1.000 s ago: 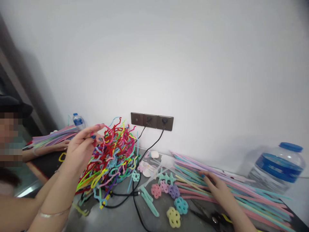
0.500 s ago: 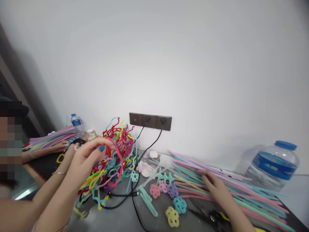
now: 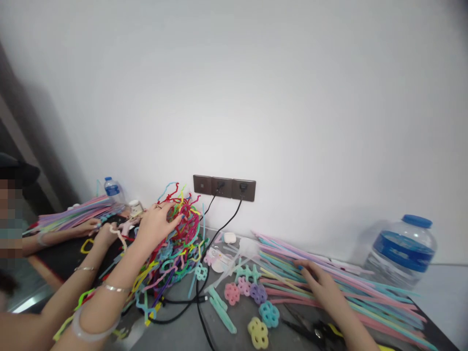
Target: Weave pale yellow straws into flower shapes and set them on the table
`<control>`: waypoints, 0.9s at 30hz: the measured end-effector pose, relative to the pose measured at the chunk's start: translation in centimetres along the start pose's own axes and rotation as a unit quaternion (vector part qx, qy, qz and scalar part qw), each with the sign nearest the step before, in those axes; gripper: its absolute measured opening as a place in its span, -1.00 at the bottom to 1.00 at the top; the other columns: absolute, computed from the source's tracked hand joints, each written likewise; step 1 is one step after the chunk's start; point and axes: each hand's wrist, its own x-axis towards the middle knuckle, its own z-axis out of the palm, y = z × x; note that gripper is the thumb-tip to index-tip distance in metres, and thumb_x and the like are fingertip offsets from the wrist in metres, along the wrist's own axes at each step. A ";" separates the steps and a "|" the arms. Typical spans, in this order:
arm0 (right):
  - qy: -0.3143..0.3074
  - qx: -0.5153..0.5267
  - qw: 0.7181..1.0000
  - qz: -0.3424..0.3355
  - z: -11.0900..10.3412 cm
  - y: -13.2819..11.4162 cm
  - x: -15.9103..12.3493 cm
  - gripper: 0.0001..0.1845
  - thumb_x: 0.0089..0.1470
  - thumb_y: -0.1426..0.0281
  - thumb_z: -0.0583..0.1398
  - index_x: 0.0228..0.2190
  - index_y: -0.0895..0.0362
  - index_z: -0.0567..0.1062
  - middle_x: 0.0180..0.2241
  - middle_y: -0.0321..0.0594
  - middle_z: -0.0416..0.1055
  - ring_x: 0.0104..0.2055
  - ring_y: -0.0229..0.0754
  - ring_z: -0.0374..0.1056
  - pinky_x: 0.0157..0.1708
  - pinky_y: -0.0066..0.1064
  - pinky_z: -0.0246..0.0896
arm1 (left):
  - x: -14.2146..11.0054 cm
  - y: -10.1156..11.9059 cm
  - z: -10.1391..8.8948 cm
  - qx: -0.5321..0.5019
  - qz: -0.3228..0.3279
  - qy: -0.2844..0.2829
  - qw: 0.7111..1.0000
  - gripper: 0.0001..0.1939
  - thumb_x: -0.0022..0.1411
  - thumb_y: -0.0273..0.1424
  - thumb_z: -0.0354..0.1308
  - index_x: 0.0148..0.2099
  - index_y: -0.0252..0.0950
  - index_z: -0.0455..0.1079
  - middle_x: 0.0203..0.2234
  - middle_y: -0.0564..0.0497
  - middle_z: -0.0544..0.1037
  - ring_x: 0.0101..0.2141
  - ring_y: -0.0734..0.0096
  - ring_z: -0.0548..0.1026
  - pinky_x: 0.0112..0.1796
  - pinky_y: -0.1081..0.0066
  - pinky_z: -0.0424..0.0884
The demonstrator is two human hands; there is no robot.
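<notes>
Over a tangled pile of bent, many-coloured pipe cleaners (image 3: 186, 239) at the left reaches my left hand (image 3: 159, 225), thumb and index finger apart at its top. Nothing is plainly held there; some fingertips are lost among the strands. On the right my right hand (image 3: 320, 282) rests on a spread of straight pastel pipe cleaners (image 3: 369, 297), its fingers loosely stretched and not gripping. Between the hands lie small pipe-cleaner flowers: a pink one (image 3: 232, 293), a purple one (image 3: 259, 294), a blue one (image 3: 269, 314) and a yellow one (image 3: 258, 333). Black-handled pliers (image 3: 314, 335) lie below my right hand.
Black cables (image 3: 197, 292) run from the wall socket (image 3: 243, 190) across the grey table. A big water bottle (image 3: 404, 248) stands at the right. Another person's hands (image 3: 106, 235) work at the left, near a smaller bottle (image 3: 113, 190). A white case (image 3: 230, 238) sits by the wall.
My left hand has moved forward onto the pile, and the pink loop that hung by its fingers no longer shows apart from the pile. My right hand stays on the straight pipe cleaners.
</notes>
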 end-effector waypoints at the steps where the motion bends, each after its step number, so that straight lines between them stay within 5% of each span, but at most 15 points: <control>1: 0.003 -0.005 1.000 -0.003 0.0 0.0 0.0 -0.55 -0.12 0.08 0.07 -0.37 0.12 0.56 -0.28 -0.04 0.58 -0.20 0.09 0.48 -0.19 -0.15 0.40 | 0.0 -0.1 0.5 0.013 -0.005 -0.024 1.000 -0.57 0.18 -0.21 0.07 0.03 -0.30 0.46 -0.12 -0.20 0.60 -0.10 -0.03 0.50 -0.11 0.20 0.36; 5: 0.012 -0.012 1.000 -0.007 0.0 -0.1 -0.1 -0.57 -0.13 0.07 0.06 -0.40 0.09 0.55 -0.29 -0.05 0.59 -0.18 0.10 0.48 -0.16 -0.16 0.37 | -0.7 -0.6 1.9 0.024 0.009 -0.082 0.996 -0.64 0.24 -0.31 -0.02 -0.06 -0.29 0.52 -0.20 -0.17 0.63 -0.18 0.04 0.55 -0.13 0.21 0.39; 13: 0.011 -0.009 1.000 -0.007 0.2 -0.3 0.0 -0.59 -0.14 0.08 0.06 -0.41 0.08 0.54 -0.28 -0.06 0.59 -0.17 0.09 0.48 -0.15 -0.17 0.36 | -2.8 -0.4 3.1 -0.017 0.128 -0.053 0.990 -0.71 0.22 -0.42 0.00 -0.20 -0.23 0.58 -0.31 -0.14 0.64 -0.25 0.10 0.52 -0.14 0.16 0.38; 27: 0.022 0.005 1.000 -0.011 0.1 -2.1 -0.7 -0.61 -0.09 0.18 0.04 -0.35 0.13 0.53 -0.28 -0.05 0.57 -0.19 0.04 0.48 -0.13 -0.18 0.35 | -3.7 -3.9 6.9 -0.138 0.116 0.046 0.983 -0.60 0.22 -0.12 0.00 -0.25 -0.22 0.60 -0.42 -0.13 0.61 -0.35 0.17 0.51 -0.24 0.25 0.43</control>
